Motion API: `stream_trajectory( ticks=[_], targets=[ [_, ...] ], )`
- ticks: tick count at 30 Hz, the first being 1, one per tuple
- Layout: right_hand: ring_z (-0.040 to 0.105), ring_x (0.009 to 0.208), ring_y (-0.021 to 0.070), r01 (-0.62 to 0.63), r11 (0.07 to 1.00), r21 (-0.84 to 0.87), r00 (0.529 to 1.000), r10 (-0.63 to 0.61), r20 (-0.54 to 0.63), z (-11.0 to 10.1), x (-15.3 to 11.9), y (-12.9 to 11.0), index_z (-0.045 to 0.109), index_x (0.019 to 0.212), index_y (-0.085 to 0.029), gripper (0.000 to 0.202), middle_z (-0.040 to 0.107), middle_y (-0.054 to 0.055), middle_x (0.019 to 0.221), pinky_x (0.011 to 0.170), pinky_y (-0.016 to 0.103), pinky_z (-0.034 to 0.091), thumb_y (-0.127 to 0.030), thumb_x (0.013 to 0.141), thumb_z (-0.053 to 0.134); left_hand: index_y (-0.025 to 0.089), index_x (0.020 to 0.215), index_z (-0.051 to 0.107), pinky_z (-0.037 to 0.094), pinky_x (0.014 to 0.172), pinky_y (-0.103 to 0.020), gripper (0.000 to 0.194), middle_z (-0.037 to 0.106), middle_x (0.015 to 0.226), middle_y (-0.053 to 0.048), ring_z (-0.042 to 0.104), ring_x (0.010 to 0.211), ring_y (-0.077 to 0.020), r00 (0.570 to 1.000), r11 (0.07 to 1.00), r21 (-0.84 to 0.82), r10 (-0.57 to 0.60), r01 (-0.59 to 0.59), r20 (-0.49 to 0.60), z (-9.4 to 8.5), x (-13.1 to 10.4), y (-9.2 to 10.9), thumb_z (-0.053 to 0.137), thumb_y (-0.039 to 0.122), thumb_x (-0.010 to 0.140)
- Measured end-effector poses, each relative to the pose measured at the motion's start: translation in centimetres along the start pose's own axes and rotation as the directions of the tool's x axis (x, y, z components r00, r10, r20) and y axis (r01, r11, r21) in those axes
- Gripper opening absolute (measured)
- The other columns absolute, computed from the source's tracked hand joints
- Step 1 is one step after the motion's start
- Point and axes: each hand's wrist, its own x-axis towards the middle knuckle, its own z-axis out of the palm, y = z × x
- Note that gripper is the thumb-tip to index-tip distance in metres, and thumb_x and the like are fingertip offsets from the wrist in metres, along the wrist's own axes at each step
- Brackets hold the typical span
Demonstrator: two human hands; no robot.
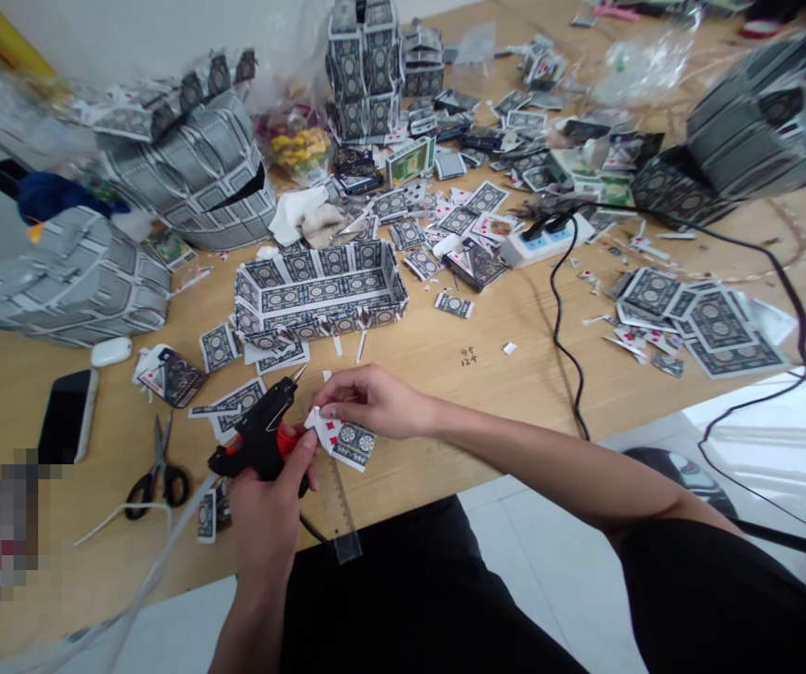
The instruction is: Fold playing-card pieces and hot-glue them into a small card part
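Counter [507, 384]: across the frame
Card tray [339, 322]: centre, open-topped
Left grip [269, 505]: around the glue gun [262, 426], thumb pinching the card piece [350, 444]
Right grip [378, 402]: pinching that card piece too
Card piece: just below centre

The wooden table [507, 398] bears handwritten numbers [469, 357], "9" above "12".

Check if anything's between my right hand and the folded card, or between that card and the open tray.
Nothing visible separates your right hand from the folded card: the hand is pinching it. Toward the open tray, that hand lies partly across the way, with loose white strips on the table beyond.
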Motion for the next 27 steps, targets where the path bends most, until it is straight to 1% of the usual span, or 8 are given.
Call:
stream_trajectory(
  ticks=[4, 8, 11, 14, 17, 20, 23, 27],
  targets=[
    [0.072, 0.077, 0.0151, 0.0, 1.0, -0.008, 1.0, 0.0, -0.007, -0.1, -0.1, -0.3, 0.074, 0.099, -0.013, 0.027, 0.079, 0.004, 0.087, 0.078, 0.029, 0.058, -0.036, 0.09, 0.085, 0.017, 0.09, 0.072, 0.046, 0.05, -0.024, 0.037, 0.075, 0.078, 0.0, 0.062, 0.055, -0.0126, 1.0, 1.0, -0.017, -0.001, 0.0, -0.023, 0.2, -0.1, 0.1, 0.096, 0.036, 0.07],
    [0.071, 0.075, 0.0152, -0.019, 0.999, -0.05, 1.0, 0.019, -0.007, -0.2, -0.1, -0.3, 0.075, 0.097, -0.013, 0.036, 0.077, 0.003, 0.083, 0.075, 0.029, 0.057, -0.044, 0.085, 0.089, 0.017, 0.09, 0.071, 0.048, 0.051, -0.024, 0.036, 0.074, 0.075, 0.001, 0.06, 0.053, -0.0115, 0.999, 1.0, 0.013, 0.019, -0.018, -0.035, 0.5, 0.0, 0.3, 0.095, 0.034, 0.07],
    [0.071, 0.074, 0.0147, -0.031, 0.999, -0.042, 0.999, 0.031, 0.007, -0.3, 0.0, -0.1, 0.076, 0.096, -0.014, 0.037, 0.077, 0.003, 0.081, 0.075, 0.029, 0.057, -0.045, 0.083, 0.091, 0.016, 0.088, 0.072, 0.049, 0.051, -0.025, 0.034, 0.073, 0.073, 0.001, 0.059, 0.052, -0.0122, 0.999, 0.999, 0.027, 0.042, -0.041, -0.035, 0.4, 0.0, 0.2, 0.094, 0.035, 0.07],
    [0.072, 0.075, 0.014, -0.035, 0.999, -0.019, 0.999, 0.036, 0.033, -0.4, 0.0, 0.1, 0.077, 0.095, -0.014, 0.033, 0.078, 0.003, 0.083, 0.077, 0.029, 0.058, -0.041, 0.083, 0.091, 0.016, 0.085, 0.073, 0.05, 0.051, -0.026, 0.034, 0.071, 0.066, 0.001, 0.06, 0.05, -0.0137, 0.998, 0.998, 0.057, 0.043, -0.041, -0.049, 0.2, 0.1, 0.0, 0.094, 0.037, 0.069],
    [0.074, 0.075, 0.0138, -0.055, 0.998, 0.018, 0.995, 0.053, 0.079, -0.3, 0.0, 0.3, 0.077, 0.092, -0.014, 0.029, 0.079, 0.003, 0.084, 0.077, 0.029, 0.06, -0.037, 0.084, 0.09, 0.015, 0.088, 0.077, 0.059, 0.057, -0.03, 0.038, 0.075, 0.07, -0.002, 0.07, 0.059, -0.0198, 0.993, 0.995, 0.1, 0.0, 0.012, -0.119, 0.1, 0.1, 0.0, 0.094, 0.04, 0.066],
    [0.072, 0.07, 0.014, -0.08, 0.997, -0.004, 0.992, 0.08, 0.096, -0.2, -0.2, 0.3, 0.076, 0.089, -0.014, 0.035, 0.077, 0.002, 0.078, 0.07, 0.028, 0.061, -0.044, 0.083, 0.091, 0.014, 0.095, 0.081, 0.067, 0.075, -0.036, 0.043, 0.083, 0.086, -0.007, 0.081, 0.079, -0.0275, 0.988, 0.987, 0.154, -0.012, 0.037, -0.157, -0.1, 0.1, 0.0, 0.096, 0.041, 0.065],
    [0.071, 0.066, 0.0137, -0.079, 0.995, -0.056, 0.991, 0.085, 0.102, -0.1, -0.3, 0.1, 0.075, 0.087, -0.014, 0.038, 0.074, 0.0, 0.073, 0.065, 0.027, 0.059, -0.05, 0.085, 0.089, 0.015, 0.099, 0.081, 0.068, 0.08, -0.036, 0.045, 0.084, 0.091, -0.007, 0.082, 0.084, -0.0277, 0.993, 0.984, 0.176, 0.006, 0.015, -0.119, -0.5, 0.3, -0.3, 0.096, 0.042, 0.067],
    [0.072, 0.069, 0.0144, -0.087, 0.996, -0.031, 0.986, 0.09, 0.137, 0.0, -0.5, -0.4, 0.072, 0.086, -0.015, 0.037, 0.072, 0.0, 0.074, 0.068, 0.028, 0.061, -0.049, 0.089, 0.085, 0.015, 0.102, 0.081, 0.067, 0.077, -0.034, 0.048, 0.084, 0.091, -0.006, 0.081, 0.081, -0.0258, 0.994, 0.986, 0.165, -0.008, 0.025, -0.108, -0.8, 0.6, -0.9, 0.097, 0.043, 0.067]
  ],
)
